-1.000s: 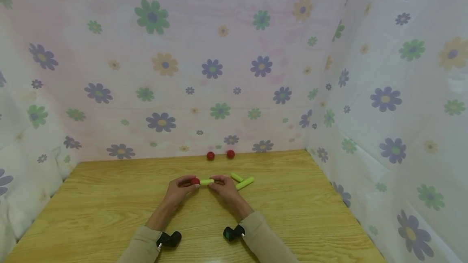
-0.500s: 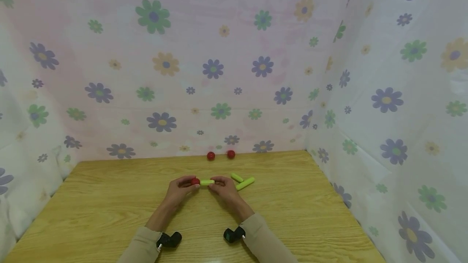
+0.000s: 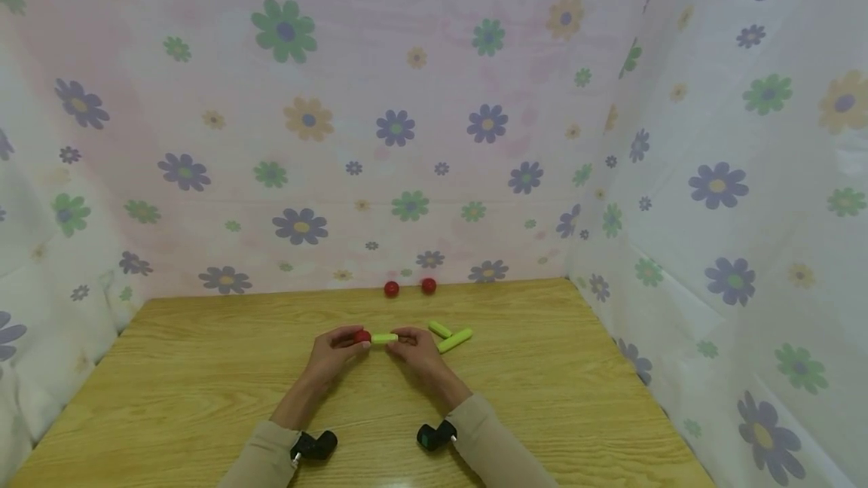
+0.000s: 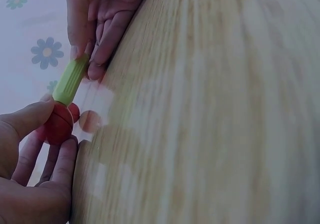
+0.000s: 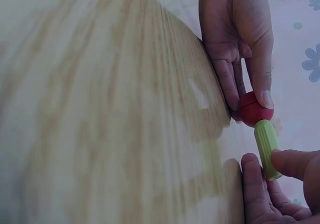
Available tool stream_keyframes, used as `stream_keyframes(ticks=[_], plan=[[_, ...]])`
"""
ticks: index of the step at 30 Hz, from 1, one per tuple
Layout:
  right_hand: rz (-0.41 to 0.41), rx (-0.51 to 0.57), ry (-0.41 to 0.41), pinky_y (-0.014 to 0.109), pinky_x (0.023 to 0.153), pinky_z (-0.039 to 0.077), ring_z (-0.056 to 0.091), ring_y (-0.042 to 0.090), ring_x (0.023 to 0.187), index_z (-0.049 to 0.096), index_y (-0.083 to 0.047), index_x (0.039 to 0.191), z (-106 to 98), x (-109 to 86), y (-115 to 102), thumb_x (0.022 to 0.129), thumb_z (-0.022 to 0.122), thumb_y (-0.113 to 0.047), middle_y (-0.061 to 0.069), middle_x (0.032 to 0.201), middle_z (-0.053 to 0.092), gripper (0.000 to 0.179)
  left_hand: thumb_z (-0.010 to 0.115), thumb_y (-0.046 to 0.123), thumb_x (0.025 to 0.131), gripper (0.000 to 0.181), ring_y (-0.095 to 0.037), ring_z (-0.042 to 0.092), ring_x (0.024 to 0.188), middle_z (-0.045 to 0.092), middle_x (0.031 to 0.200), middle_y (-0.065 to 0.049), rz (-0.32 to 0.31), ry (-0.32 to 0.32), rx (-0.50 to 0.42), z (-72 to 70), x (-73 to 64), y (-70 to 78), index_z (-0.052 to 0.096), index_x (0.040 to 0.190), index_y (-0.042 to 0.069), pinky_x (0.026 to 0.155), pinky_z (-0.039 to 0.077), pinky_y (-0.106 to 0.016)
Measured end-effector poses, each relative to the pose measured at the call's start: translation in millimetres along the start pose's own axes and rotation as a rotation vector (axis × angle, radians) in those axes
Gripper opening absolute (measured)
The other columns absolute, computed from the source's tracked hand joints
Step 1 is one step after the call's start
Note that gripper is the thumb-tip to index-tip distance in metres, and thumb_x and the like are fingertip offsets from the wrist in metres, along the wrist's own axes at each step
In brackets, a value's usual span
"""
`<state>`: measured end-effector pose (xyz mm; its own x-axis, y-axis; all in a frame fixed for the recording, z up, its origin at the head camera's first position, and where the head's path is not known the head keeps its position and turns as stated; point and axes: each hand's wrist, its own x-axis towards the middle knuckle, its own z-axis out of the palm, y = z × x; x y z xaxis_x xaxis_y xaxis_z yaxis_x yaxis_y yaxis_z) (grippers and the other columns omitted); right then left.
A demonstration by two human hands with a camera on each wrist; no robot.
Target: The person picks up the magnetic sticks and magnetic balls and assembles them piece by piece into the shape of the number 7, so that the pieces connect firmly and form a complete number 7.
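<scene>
In the head view my left hand (image 3: 331, 352) holds a small red ball (image 3: 362, 337) between thumb and fingers. A groove runs round the ball (image 4: 57, 126) in the left wrist view. My right hand (image 3: 419, 354) pinches a short light-green ridged rod (image 3: 384, 339) by its right end. The rod (image 5: 266, 146) meets the ball end-on, as the right wrist view shows. Both hands are low over the wooden table, fingers close to its surface. Part of the ball is hidden by my left fingers.
Two more red balls, one on the left (image 3: 391, 289) and one on the right (image 3: 429, 286), sit at the table's back edge. Just right of my right hand lie a shorter green rod (image 3: 439, 330) and a longer green rod (image 3: 456, 340). Flowered cloth (image 3: 434, 172) hangs behind and at the sides.
</scene>
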<state>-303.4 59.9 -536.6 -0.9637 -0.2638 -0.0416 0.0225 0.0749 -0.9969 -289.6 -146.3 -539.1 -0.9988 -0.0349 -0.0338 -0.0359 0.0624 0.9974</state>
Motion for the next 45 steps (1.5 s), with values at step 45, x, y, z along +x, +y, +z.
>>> stream_keyframes(ticks=[45], plan=[[-0.297, -0.286, 0.002, 0.063, 0.088, 0.051, 0.059, 0.057, 0.099, 0.054, 0.018, 0.13, -74, -11.6, -63, 0.105, 0.052, -0.002, 0.038, 0.113, 0.06, 0.031, 0.081, 0.018, 0.089, 0.045, -0.022, 0.064, 0.107, 0.068, 0.123, -0.019, 0.027, 0.019, 0.068, -3.1, 6.4, 3.8, 0.068, 0.128, -0.002, 0.081, 0.052, -0.02]])
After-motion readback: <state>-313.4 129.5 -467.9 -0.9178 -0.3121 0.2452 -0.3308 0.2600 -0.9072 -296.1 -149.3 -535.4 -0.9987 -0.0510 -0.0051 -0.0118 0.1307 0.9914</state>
